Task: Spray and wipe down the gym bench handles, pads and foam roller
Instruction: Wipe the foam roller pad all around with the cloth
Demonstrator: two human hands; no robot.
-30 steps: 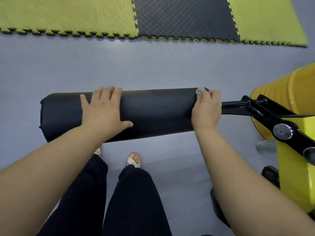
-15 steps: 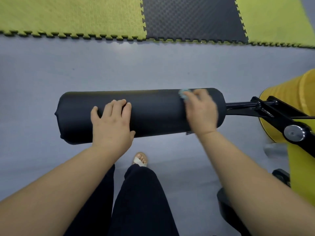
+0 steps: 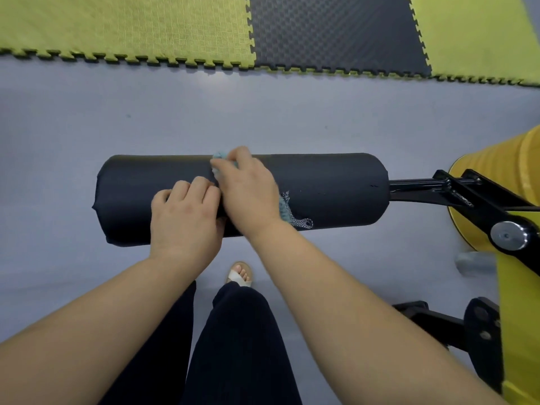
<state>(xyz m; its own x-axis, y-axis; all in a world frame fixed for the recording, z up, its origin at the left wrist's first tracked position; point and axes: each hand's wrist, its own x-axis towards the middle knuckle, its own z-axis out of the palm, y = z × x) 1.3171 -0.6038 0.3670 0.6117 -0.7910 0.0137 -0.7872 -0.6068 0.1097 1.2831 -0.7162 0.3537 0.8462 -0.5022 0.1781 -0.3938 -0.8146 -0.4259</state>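
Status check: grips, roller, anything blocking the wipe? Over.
Left grip curled over roller, steadying. Right grip presses cloth mid-roller. Left grip right beside cloth, in the way leftward.

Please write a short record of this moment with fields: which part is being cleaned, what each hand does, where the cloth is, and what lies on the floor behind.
part cleaned: black foam roller, on a black bar of the yellow bench
left: left hand holds the roller near its middle, fingers bent over the top
right: right hand presses a teal cloth on the roller, close beside the left hand
cloth: shows past the fingertips and below the wrist
floor behind: yellow-green and dark puzzle mats
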